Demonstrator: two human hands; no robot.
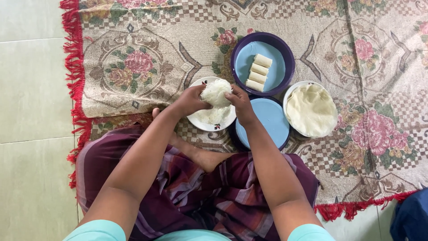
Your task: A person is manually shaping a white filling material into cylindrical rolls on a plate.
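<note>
Together, both hands round white clump [216, 92].

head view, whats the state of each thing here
left hand: gripping the white clump
right hand: gripping the white clump
white clump: held up over the white plate
white plate: some white filling left
upper blue plate: four rolls in a row
lower blue plate: bare
wrapper plate: stacked with pale round sheets

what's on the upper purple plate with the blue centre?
Four pale rolled pieces lie side by side on the upper purple plate, right of centre. The rest of its blue face is bare. Its lower rim is partly covered by the second blue plate.
</note>
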